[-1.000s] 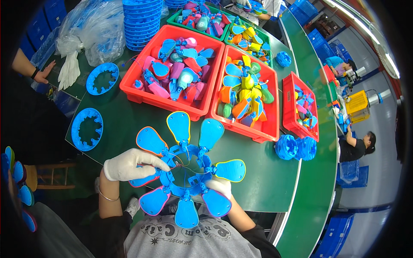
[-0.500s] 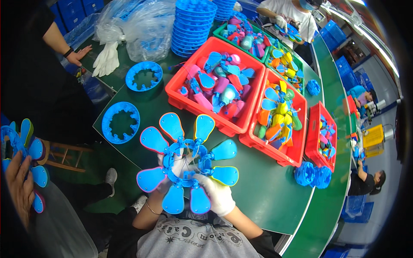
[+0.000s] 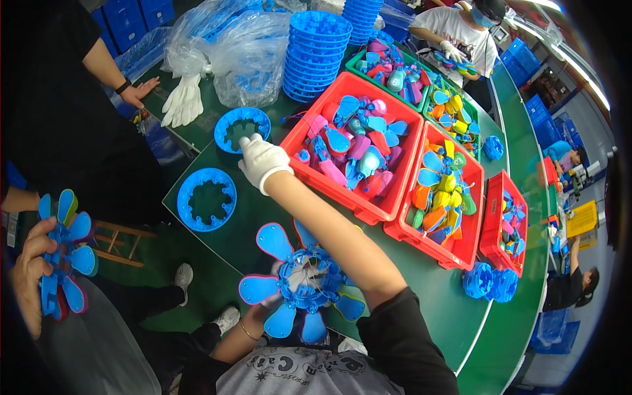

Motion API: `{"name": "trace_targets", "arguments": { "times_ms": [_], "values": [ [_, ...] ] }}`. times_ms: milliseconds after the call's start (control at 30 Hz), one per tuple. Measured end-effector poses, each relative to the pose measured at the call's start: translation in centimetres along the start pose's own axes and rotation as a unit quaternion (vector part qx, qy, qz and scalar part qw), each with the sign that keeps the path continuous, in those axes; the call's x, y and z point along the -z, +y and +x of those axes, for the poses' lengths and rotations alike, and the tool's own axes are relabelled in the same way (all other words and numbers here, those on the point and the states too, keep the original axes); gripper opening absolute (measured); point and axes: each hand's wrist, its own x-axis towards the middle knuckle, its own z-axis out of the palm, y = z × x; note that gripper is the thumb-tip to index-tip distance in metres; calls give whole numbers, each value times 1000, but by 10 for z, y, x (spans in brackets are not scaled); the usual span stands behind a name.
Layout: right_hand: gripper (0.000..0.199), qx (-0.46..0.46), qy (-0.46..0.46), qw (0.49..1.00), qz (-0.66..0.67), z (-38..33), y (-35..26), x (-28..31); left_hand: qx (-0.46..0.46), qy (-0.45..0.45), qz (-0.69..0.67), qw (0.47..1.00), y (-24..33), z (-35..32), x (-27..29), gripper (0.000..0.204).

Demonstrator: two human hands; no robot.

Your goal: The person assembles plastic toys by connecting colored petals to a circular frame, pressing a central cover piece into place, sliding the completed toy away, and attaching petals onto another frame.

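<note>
A flower-shaped blue ring assembly (image 3: 286,316), its blue petals edged in several colours, is held low in front of me. My left hand (image 3: 271,301), in a white glove, grips it from behind and is mostly hidden by the petals. Beyond it, my right hand (image 3: 264,163), also gloved in white, reaches forward over the table. Its fingers are stretched to the near right rim of a blue toothed ring (image 3: 224,140); whether they touch it I cannot tell. A second blue toothed ring (image 3: 187,214) lies nearer, to the left.
Red bins (image 3: 372,214) and green bins (image 3: 421,105) of coloured petal parts fill the table's right and far side. Stacked blue rings (image 3: 316,59), a clear plastic bag (image 3: 247,76) and white gloves (image 3: 184,102) lie beyond. At left, a co-worker's hand (image 3: 33,263) holds a similar flower.
My right hand has let go of the flower assembly and moved forward to the far toothed ring. The assembly, still in my left hand, has tilted and sits lower. The view has shifted slightly.
</note>
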Motion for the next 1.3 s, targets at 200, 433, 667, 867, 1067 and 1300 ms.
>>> {"name": "trace_targets", "arguments": {
  "times_ms": [200, 433, 667, 867, 1067, 1300],
  "values": [
    [37, 19, -52, 992, -116, 34, 1, -39, 5, -13, 14, 1000, 4, 15, -5, 68],
    [33, 18, -72, 996, -53, 2, -10, -13, 21, -17, -1, 1000, 1, 14, -3, 68],
    [20, 179, 170, 958, 148, -131, -3, 108, 62, -8, -44, 997, -9, -2, 4, 68],
    [40, 219, 186, 957, -50, -304, 36, 97, 87, -23, -67, 994, -18, 85, -29, 68],
    [42, 159, 176, 971, -41, -371, 27, 77, 126, -40, -90, 987, -51, 56, -44, 68],
    [42, -192, 249, 931, 184, -389, 52, 129, 176, -52, -86, 979, -65, 53, -62, 69]
  ]
}}
